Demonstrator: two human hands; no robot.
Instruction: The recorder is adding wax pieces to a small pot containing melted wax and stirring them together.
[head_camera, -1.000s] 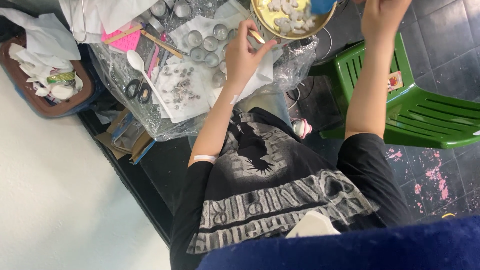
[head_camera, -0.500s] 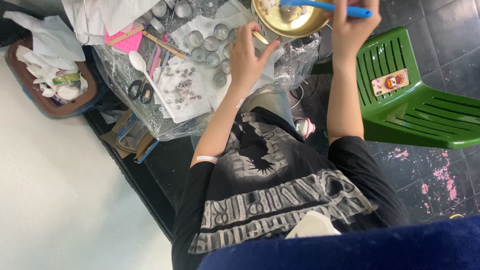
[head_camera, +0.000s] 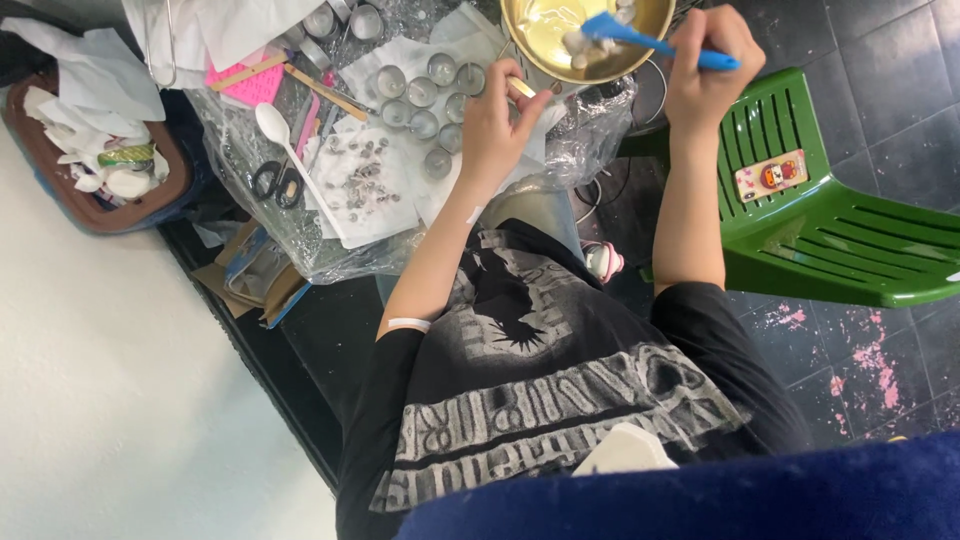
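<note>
1. We see the right hand (head_camera: 712, 75) closed around the handle of a blue spatula (head_camera: 655, 43), whose blade end dips into the bowl (head_camera: 640, 55) at the top edge of the view.
2. The spatula's long axis runs nearly level across the frame, the handle at the right in the fist, the blade at the left over the bowl's middle, tilted slightly up toward the blade.
3. We find the left hand (head_camera: 495, 135) at the bowl's near-left rim, fingers curled and thumb raised, pinching a small pale piece against the rim; whether it grips the rim itself we cannot tell.
4. The left hand lies nearer the bowl's edge; the right hand sits beside the bowl's right rim, above a green chair (head_camera: 830, 230).
5. The bowl is metal with a golden sheen and holds a pale, creamy mass with white lumps clinging to the spatula blade.
6. On the plastic-covered bench (head_camera: 330, 265), just left of the left hand, we note a cluster of small round metal cups (head_camera: 425, 95) on white paper.
7. Farther left lie a white spoon (head_camera: 290, 150), black-handled scissors (head_camera: 275, 182), a pink mould (head_camera: 250, 85) and a brown tray (head_camera: 60, 215) of crumpled tissue.
</note>
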